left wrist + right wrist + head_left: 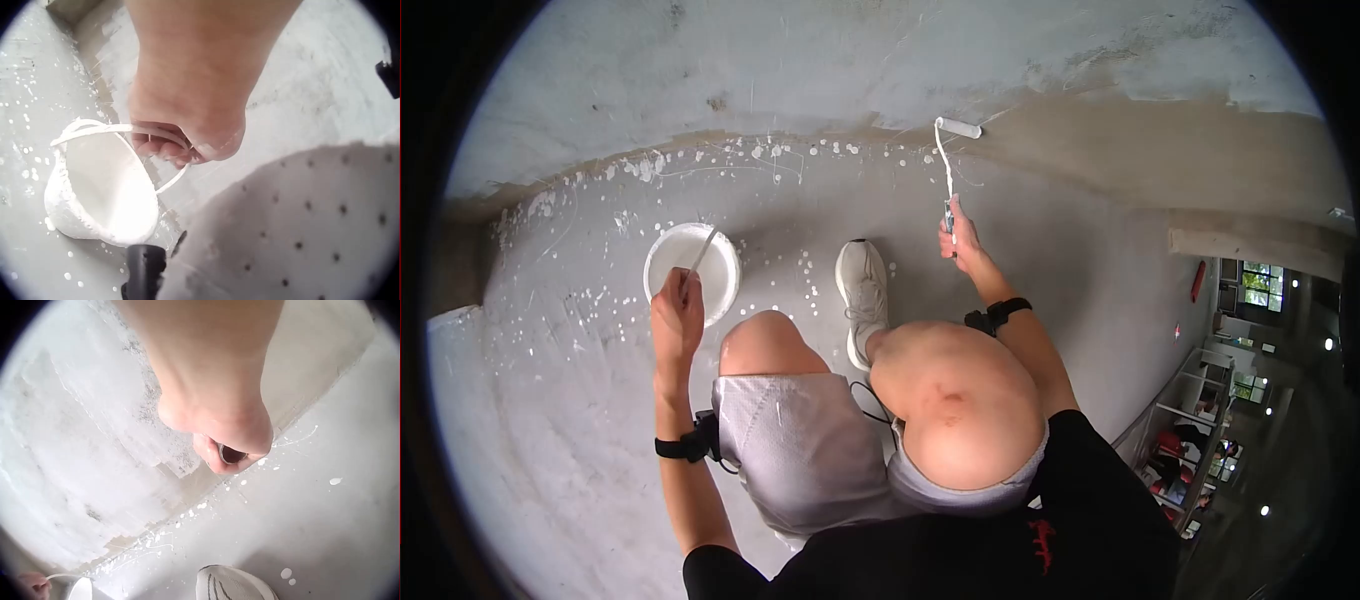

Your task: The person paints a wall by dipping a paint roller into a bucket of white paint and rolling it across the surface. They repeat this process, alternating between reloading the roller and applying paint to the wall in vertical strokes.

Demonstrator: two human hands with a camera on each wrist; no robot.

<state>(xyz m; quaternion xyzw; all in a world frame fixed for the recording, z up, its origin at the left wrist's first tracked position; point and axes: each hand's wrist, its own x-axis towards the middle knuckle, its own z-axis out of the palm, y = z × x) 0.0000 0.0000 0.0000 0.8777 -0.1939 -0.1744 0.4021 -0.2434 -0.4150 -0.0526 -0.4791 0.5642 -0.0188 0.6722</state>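
My left hand (677,318) grips the handle (704,250) of a white bucket (733,272) at the left of the head view. In the left wrist view its fingers (164,150) curl round the white handle band, and the bucket (62,203) hangs tilted beside them. My right hand (963,238) holds the grip of a paint roller, whose white sleeve (958,128) lies at the foot of the wall. From the right wrist view, the hand (219,425) wraps round the hollow handle end (232,454); the roller's sleeve is hidden there.
A partly white-coated wall (800,60) meets the grey floor (1040,260), which is spattered with white drops. A shoe (862,285) stands between bucket and roller, with bent knees close behind. Far right are metal racks (1190,400) and windows.
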